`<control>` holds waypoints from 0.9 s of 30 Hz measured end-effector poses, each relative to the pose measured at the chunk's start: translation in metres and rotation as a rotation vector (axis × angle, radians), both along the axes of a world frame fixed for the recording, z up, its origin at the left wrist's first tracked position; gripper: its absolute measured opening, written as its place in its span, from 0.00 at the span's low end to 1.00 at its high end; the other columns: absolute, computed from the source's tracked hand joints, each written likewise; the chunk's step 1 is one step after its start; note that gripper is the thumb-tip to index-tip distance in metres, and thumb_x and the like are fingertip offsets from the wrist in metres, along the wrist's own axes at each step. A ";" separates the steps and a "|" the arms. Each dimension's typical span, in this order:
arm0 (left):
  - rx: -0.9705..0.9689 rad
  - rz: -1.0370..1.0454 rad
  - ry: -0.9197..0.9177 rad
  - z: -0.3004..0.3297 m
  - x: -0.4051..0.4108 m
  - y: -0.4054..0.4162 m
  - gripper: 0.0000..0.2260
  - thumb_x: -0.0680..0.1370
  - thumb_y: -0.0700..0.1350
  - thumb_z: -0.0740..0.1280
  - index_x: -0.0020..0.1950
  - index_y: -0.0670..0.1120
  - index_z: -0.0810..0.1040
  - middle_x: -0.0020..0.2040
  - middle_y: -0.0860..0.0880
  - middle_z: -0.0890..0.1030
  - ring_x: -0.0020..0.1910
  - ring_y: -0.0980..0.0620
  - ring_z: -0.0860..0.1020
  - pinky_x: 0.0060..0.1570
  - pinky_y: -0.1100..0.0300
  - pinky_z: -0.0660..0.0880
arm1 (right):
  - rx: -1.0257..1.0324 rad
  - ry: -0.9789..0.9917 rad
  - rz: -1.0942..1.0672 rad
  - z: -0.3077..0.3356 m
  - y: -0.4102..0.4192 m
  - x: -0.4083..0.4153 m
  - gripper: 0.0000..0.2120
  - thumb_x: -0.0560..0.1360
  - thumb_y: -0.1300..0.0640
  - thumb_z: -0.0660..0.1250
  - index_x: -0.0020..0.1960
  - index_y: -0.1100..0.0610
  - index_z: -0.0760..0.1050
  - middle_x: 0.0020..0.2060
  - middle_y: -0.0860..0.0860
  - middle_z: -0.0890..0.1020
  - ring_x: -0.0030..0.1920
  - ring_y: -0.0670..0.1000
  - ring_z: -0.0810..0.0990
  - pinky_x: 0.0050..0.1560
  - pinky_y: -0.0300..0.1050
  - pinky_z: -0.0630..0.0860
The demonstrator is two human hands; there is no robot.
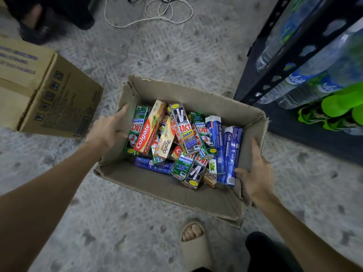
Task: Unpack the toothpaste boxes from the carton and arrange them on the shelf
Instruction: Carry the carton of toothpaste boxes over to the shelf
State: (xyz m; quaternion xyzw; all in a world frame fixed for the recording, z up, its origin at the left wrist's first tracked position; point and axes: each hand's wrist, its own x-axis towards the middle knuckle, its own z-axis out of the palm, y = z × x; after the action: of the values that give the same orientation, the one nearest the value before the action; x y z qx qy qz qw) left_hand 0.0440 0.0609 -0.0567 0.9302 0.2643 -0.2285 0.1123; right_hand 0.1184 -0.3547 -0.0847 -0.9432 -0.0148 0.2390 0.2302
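Observation:
An open brown carton (161, 185) stands on the concrete floor, filled with several jumbled toothpaste boxes. Among them are a red Colgate box (145, 138), a grey Zact Smokers box (184, 128) and blue Safi boxes (232, 152). My left hand (110, 128) grips the carton's left wall, thumb up along the rim and fingers curled inside. On the opposite side my right hand (255, 173) holds the right wall, its thumb inside beside the blue boxes. The black metal shelf (275, 61) rises at the right.
Water bottles (306, 89) and green packs (337, 107) fill the shelf's lower level. A second, closed carton (39, 91) lies at the left. A white cable (157, 12) coils on the floor behind. My sandalled foot (193, 244) is just before the carton; another person's foot (37, 22) is top left.

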 end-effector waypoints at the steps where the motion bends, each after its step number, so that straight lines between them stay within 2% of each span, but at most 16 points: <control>1: 0.015 -0.027 -0.013 0.003 -0.002 -0.001 0.43 0.75 0.47 0.75 0.82 0.59 0.51 0.61 0.35 0.81 0.56 0.33 0.78 0.55 0.41 0.75 | 0.002 0.011 -0.011 0.002 -0.002 0.001 0.51 0.70 0.68 0.75 0.81 0.47 0.49 0.37 0.58 0.81 0.35 0.59 0.80 0.36 0.56 0.80; 2: 0.025 -0.052 -0.024 0.006 -0.004 -0.001 0.42 0.76 0.47 0.74 0.82 0.58 0.52 0.61 0.35 0.81 0.56 0.32 0.78 0.55 0.42 0.74 | -0.010 0.023 -0.017 0.003 -0.004 0.003 0.50 0.71 0.71 0.71 0.82 0.46 0.48 0.31 0.57 0.78 0.30 0.58 0.78 0.32 0.56 0.79; 4: 0.039 -0.078 -0.038 0.013 -0.010 -0.004 0.40 0.77 0.47 0.73 0.82 0.57 0.52 0.61 0.35 0.81 0.55 0.31 0.78 0.53 0.43 0.73 | -0.037 0.022 -0.023 0.007 -0.009 0.004 0.49 0.71 0.73 0.66 0.82 0.45 0.48 0.26 0.56 0.74 0.26 0.56 0.75 0.29 0.54 0.77; 8: 0.061 -0.115 -0.047 0.026 -0.020 -0.020 0.40 0.78 0.45 0.71 0.83 0.56 0.51 0.60 0.35 0.82 0.54 0.31 0.78 0.52 0.43 0.73 | -0.083 -0.015 0.040 0.017 -0.028 0.000 0.48 0.71 0.71 0.66 0.82 0.46 0.48 0.26 0.54 0.72 0.29 0.58 0.75 0.31 0.52 0.76; 12: 0.052 -0.124 -0.052 0.046 -0.032 -0.055 0.40 0.79 0.45 0.71 0.83 0.55 0.50 0.58 0.35 0.83 0.51 0.32 0.79 0.49 0.45 0.74 | -0.086 -0.010 0.048 0.036 -0.065 -0.011 0.47 0.72 0.70 0.67 0.82 0.47 0.47 0.25 0.53 0.71 0.26 0.54 0.72 0.28 0.48 0.71; 16: 0.036 -0.148 -0.042 0.063 -0.043 -0.088 0.41 0.78 0.48 0.71 0.83 0.56 0.47 0.54 0.36 0.83 0.46 0.34 0.80 0.43 0.46 0.75 | -0.127 -0.005 0.065 0.060 -0.108 -0.016 0.49 0.72 0.69 0.68 0.82 0.45 0.45 0.32 0.58 0.77 0.33 0.60 0.76 0.34 0.56 0.79; 19: 0.000 -0.177 -0.079 0.076 -0.045 -0.120 0.42 0.78 0.47 0.72 0.83 0.54 0.48 0.53 0.35 0.83 0.43 0.35 0.81 0.41 0.46 0.75 | -0.112 0.011 0.045 0.085 -0.148 -0.016 0.49 0.72 0.69 0.68 0.81 0.43 0.45 0.32 0.58 0.77 0.31 0.60 0.76 0.35 0.58 0.80; 24: -0.030 -0.226 -0.195 0.092 -0.043 -0.182 0.37 0.77 0.50 0.68 0.83 0.50 0.54 0.40 0.35 0.83 0.34 0.37 0.80 0.34 0.48 0.76 | -0.120 0.023 0.025 0.115 -0.216 -0.008 0.49 0.74 0.69 0.67 0.81 0.39 0.44 0.32 0.56 0.75 0.30 0.55 0.74 0.31 0.49 0.73; 27: -0.004 -0.225 -0.154 0.104 -0.032 -0.228 0.37 0.79 0.48 0.70 0.83 0.48 0.53 0.34 0.38 0.80 0.27 0.44 0.72 0.29 0.55 0.66 | -0.159 0.008 -0.006 0.120 -0.257 -0.004 0.50 0.72 0.71 0.65 0.81 0.40 0.44 0.28 0.55 0.73 0.27 0.54 0.73 0.26 0.48 0.70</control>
State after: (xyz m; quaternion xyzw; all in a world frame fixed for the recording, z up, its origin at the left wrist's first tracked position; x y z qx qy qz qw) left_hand 0.0118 -0.1672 0.0472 0.9686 0.1484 -0.1679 0.1077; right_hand 0.1140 -0.6120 0.0357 -0.9575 0.0082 0.2426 0.1555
